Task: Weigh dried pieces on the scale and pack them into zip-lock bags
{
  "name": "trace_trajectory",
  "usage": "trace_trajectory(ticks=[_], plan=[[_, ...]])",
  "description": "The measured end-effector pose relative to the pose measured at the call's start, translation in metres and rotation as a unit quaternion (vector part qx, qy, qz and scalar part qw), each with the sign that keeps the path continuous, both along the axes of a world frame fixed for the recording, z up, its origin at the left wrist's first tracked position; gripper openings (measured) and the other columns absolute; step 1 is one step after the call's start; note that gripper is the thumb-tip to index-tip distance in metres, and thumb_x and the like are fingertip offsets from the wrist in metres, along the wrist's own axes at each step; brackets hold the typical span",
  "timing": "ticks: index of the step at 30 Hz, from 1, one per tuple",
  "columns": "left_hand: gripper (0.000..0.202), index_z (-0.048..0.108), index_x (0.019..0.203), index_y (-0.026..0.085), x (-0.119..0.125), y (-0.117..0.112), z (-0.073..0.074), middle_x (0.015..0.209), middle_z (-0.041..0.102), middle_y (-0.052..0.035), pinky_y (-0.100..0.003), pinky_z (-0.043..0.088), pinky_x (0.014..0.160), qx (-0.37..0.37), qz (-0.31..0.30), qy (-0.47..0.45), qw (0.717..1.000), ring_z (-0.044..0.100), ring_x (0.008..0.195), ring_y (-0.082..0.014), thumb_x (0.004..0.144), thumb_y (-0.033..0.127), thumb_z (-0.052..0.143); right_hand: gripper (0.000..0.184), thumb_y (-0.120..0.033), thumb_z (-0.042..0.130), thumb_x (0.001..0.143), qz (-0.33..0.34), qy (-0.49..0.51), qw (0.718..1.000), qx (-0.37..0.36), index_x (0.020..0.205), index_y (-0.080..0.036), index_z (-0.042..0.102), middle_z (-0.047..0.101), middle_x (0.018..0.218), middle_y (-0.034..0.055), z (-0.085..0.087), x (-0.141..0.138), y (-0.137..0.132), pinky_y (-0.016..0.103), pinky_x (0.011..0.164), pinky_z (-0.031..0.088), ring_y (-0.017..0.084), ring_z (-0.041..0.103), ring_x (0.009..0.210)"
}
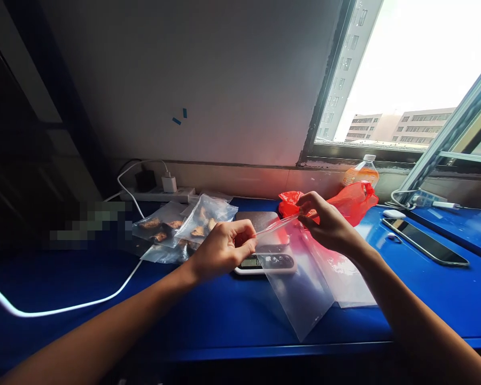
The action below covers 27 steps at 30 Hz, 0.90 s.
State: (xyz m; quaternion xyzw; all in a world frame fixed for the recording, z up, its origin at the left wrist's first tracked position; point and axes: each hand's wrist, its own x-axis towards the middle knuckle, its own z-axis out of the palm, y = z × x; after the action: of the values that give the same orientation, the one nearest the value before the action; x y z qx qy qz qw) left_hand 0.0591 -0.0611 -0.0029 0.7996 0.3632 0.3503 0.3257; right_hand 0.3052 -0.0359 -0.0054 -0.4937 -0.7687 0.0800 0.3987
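Note:
A clear zip bag (300, 291) hangs between my two hands, with nothing visible inside it. My left hand (226, 246) pinches one end of its top edge, and my right hand (323, 219) pinches the other end. Behind and below the bag stands a white kitchen scale (260, 222), its display partly covered by my left hand and the bag. To the left lie several filled clear bags (160, 224) holding brown dried pieces. A red plastic bag (355, 203) sits behind my right hand. More clear bags (348, 275) lie flat under my right wrist.
An orange-labelled bottle (363, 172) stands by the window. On the right are a phone (427, 243), a white earphone case (393, 214) and an earphone (393, 238). A white cable (84, 306) crosses the blue table (208, 326) from a power strip (184, 193) along the wall.

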Motion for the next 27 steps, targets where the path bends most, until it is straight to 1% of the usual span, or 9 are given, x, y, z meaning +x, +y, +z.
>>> trace_trajectory(ticks=[5, 9, 12, 15, 17, 19, 22, 24, 27], plan=[[0.018, 0.056, 0.068, 0.015, -0.004, 0.005, 0.002, 0.059, 0.05, 0.0032, -0.021, 0.033, 0.05, -0.014, 0.018, 0.0, 1.0, 0.043, 0.055, -0.0089, 0.079, 0.029, 0.054, 0.015, -0.019, 0.049, 0.079, 0.056, 0.017, 0.998, -0.019, 0.088, -0.018, 0.061, 0.063, 0.089, 0.0053, 0.012, 0.007, -0.008, 0.033, 0.07, 0.048, 0.016, 0.058, 0.079], [0.018, 0.056, 0.068, 0.016, -0.006, 0.006, 0.007, 0.059, 0.05, 0.0033, -0.021, 0.036, 0.05, -0.009, 0.046, -0.021, 0.999, 0.045, 0.055, -0.0095, 0.078, 0.03, 0.054, 0.02, -0.031, 0.056, 0.081, 0.139, 0.064, 0.985, -0.074, 0.091, -0.016, 0.065, 0.065, 0.091, 0.0068, 0.019, 0.004, -0.016, 0.032, 0.072, 0.05, 0.017, 0.06, 0.083], [0.017, 0.055, 0.07, 0.017, -0.008, 0.008, 0.01, 0.058, 0.05, 0.0039, -0.021, 0.037, 0.049, -0.01, 0.05, -0.031, 0.998, 0.046, 0.052, -0.0095, 0.079, 0.031, 0.053, 0.026, -0.039, 0.06, 0.081, 0.161, 0.131, 0.97, -0.124, 0.09, -0.015, 0.064, 0.063, 0.077, 0.0042, 0.022, 0.0, -0.019, 0.03, 0.064, 0.05, 0.014, 0.059, 0.07], [0.02, 0.059, 0.078, 0.018, -0.016, 0.018, 0.01, 0.063, 0.057, 0.002, -0.023, 0.039, 0.053, 0.04, 0.085, 0.044, 0.995, 0.053, 0.057, -0.0121, 0.082, 0.036, 0.052, 0.028, -0.04, 0.065, 0.078, 0.137, 0.193, 0.956, -0.173, 0.092, -0.016, 0.063, 0.058, 0.066, -0.0002, 0.028, 0.013, -0.02, 0.025, 0.053, 0.043, 0.009, 0.053, 0.055], [0.021, 0.062, 0.083, 0.02, -0.027, 0.031, 0.008, 0.069, 0.062, 0.0, -0.025, 0.041, 0.057, 0.114, 0.165, 0.145, 0.969, 0.057, 0.063, -0.0152, 0.083, 0.039, 0.052, 0.028, -0.039, 0.067, 0.078, 0.092, 0.218, 0.952, -0.195, 0.094, -0.017, 0.062, 0.058, 0.068, -0.0001, 0.033, 0.035, -0.02, 0.023, 0.049, 0.037, 0.007, 0.049, 0.051], [0.02, 0.062, 0.088, 0.022, -0.041, 0.046, 0.005, 0.08, 0.067, -0.0025, -0.029, 0.043, 0.065, 0.173, 0.27, 0.234, 0.918, 0.061, 0.073, -0.0195, 0.084, 0.039, 0.051, 0.027, -0.038, 0.065, 0.079, 0.034, 0.209, 0.954, -0.214, 0.094, -0.017, 0.061, 0.059, 0.072, 0.0018, 0.036, 0.06, -0.02, 0.023, 0.046, 0.03, 0.005, 0.046, 0.051], [0.028, 0.059, 0.102, 0.02, -0.061, 0.066, 0.0, 0.107, 0.066, -0.0087, -0.034, 0.044, 0.084, 0.171, 0.344, 0.336, 0.86, 0.06, 0.101, -0.0267, 0.084, 0.04, 0.051, 0.025, -0.039, 0.063, 0.08, -0.02, 0.172, 0.958, -0.23, 0.091, -0.017, 0.062, 0.057, 0.068, 0.0028, 0.03, 0.093, -0.016, 0.023, 0.045, 0.027, 0.004, 0.042, 0.049], [0.038, 0.058, 0.108, 0.017, -0.07, 0.074, -0.003, 0.114, 0.063, -0.0135, -0.038, 0.043, 0.089, 0.151, 0.363, 0.355, 0.849, 0.058, 0.108, -0.0315, 0.083, 0.045, 0.051, 0.024, -0.039, 0.06, 0.083, -0.003, 0.144, 0.958, -0.249, 0.09, -0.017, 0.063, 0.056, 0.067, 0.0034, 0.021, 0.106, -0.011, 0.025, 0.05, 0.033, 0.006, 0.047, 0.054], [0.048, 0.055, 0.114, 0.016, -0.075, 0.078, -0.005, 0.118, 0.061, -0.0171, -0.04, 0.045, 0.088, 0.122, 0.375, 0.364, 0.844, 0.058, 0.108, -0.0351, 0.082, 0.051, 0.051, 0.021, -0.035, 0.063, 0.08, 0.012, 0.123, 0.952, -0.279, 0.086, -0.015, 0.062, 0.054, 0.062, 0.0035, 0.007, 0.113, -0.002, 0.027, 0.052, 0.037, 0.009, 0.051, 0.055]])
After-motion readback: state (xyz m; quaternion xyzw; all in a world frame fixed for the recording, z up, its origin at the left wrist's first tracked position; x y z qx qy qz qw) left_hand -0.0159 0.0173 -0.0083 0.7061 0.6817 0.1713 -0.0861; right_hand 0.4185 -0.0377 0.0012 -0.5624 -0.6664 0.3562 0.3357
